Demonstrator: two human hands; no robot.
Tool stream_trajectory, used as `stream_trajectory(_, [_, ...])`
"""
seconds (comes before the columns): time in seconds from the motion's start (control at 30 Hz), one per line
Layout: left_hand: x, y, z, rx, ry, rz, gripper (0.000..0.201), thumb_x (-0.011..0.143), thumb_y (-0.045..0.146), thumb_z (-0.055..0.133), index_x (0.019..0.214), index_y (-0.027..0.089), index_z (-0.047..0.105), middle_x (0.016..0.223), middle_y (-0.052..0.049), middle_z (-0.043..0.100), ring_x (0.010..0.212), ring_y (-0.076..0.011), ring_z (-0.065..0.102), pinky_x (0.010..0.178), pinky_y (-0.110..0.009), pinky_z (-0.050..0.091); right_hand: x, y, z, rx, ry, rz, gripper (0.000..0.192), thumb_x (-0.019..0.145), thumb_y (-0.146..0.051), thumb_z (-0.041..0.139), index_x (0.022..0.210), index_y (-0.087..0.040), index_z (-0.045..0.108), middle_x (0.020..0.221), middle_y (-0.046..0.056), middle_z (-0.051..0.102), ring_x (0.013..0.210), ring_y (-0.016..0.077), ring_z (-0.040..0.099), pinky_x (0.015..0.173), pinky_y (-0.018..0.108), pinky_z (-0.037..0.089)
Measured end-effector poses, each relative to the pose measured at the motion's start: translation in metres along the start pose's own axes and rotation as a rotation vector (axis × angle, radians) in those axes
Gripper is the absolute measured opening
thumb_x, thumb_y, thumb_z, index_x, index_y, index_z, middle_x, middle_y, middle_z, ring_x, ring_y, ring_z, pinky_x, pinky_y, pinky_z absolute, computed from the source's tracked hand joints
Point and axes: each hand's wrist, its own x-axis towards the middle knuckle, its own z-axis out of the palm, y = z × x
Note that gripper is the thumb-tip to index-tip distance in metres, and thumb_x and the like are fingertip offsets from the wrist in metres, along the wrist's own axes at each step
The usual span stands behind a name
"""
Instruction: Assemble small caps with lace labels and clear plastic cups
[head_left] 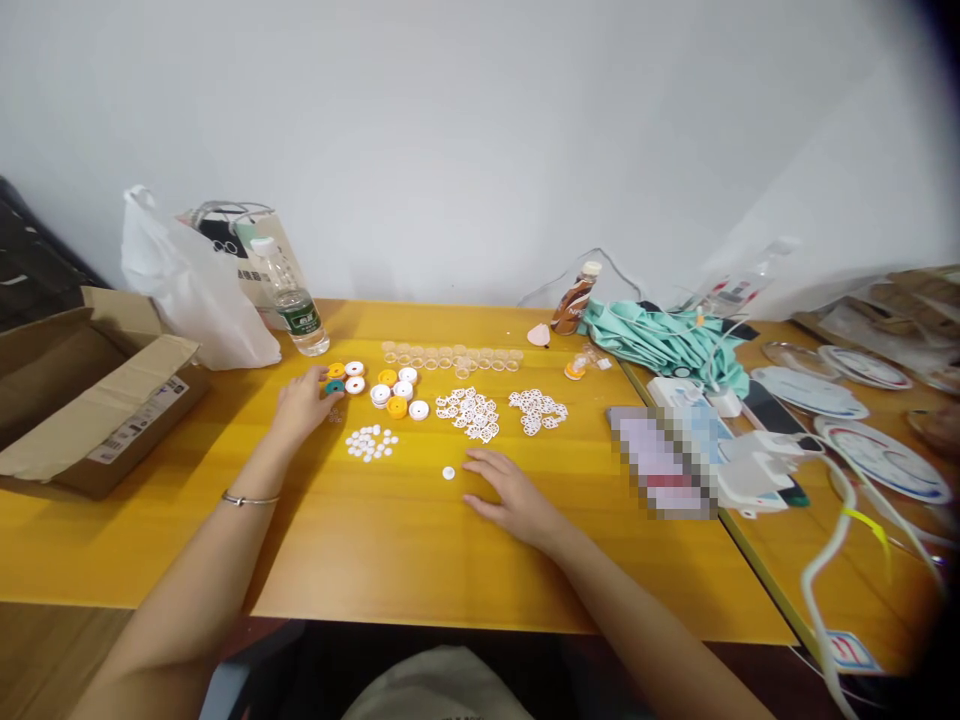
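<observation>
The left hand (300,405) lies on the counter (390,560) with its fingers (324,392) loosely curled, their tips touching a teal cap (334,387) at the left end of a cluster of round caps (390,388); whether they actually pinch it cannot be told. That cluster holds about ten caps, white, yellow and the one teal, lying flat in a band running left to right. The right hand (510,495) rests flat, palm down, fingers spread and holding nothing, just beside a single white disc (448,473). Between the hands lies a patch of small white discs (370,442), too many to count surely. Bare counter stretches from the hands to the near edge. A cardboard box (82,400) sits at the left edge and a water bottle (294,300) stands behind.
</observation>
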Motion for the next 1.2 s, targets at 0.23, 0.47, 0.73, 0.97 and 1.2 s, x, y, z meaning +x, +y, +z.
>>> stream_trajectory(0.23, [0.004,0.001,0.0,-0.024,-0.047,-0.063,0.039,0.077,0.037,0.059,0.111,0.02,0.052,0.111,-0.008,0.066,0.102,-0.029,0.06,0.083,-0.039,0.041,0.0,0.002,0.002,-0.001,0.005,-0.013,0.035,0.083,-0.031,0.058,0.116,-0.021,0.055,0.13,0.012,0.052,0.122,0.0239,0.047,0.103,0.044,0.04])
stream_trajectory(0.47, [0.001,0.009,-0.003,-0.04,-0.066,-0.093,0.034,0.077,0.035,0.059,0.108,0.02,0.053,0.112,-0.01,0.065,0.104,-0.0302,0.058,0.087,-0.043,0.037,0.0,0.002,0.001,0.0,0.011,-0.021,0.035,0.083,-0.031,0.057,0.117,-0.021,0.055,0.13,0.012,0.052,0.121,0.0245,0.048,0.102,0.045,0.04])
stream_trajectory(0.73, [-0.016,0.033,-0.016,-0.318,0.206,0.076,0.034,0.077,0.037,0.06,0.105,0.017,0.053,0.108,-0.009,0.061,0.097,-0.0225,0.057,0.087,-0.037,0.041,0.0,0.003,0.003,0.0,0.014,-0.023,0.036,0.082,-0.031,0.058,0.116,-0.02,0.054,0.129,0.012,0.052,0.121,0.0239,0.048,0.102,0.044,0.04])
stream_trajectory(0.97, [-0.082,0.12,-0.013,-0.583,-0.312,0.722,0.028,0.084,0.033,0.057,0.109,0.022,0.055,0.105,-0.007,0.058,0.1,-0.0204,0.053,0.089,-0.036,0.043,0.001,0.001,0.003,-0.003,0.042,-0.031,0.035,0.082,-0.031,0.058,0.115,-0.021,0.054,0.127,0.012,0.054,0.12,0.0241,0.049,0.1,0.044,0.042])
stream_trajectory(1.2, [-0.093,0.131,0.006,-0.577,-0.413,0.756,0.026,0.082,0.035,0.061,0.103,0.021,0.058,0.099,-0.006,0.058,0.096,-0.0209,0.054,0.084,-0.034,0.044,0.002,0.0,0.003,0.001,0.036,-0.041,0.037,0.082,-0.031,0.057,0.118,-0.023,0.053,0.125,0.011,0.055,0.119,0.0242,0.05,0.1,0.045,0.042])
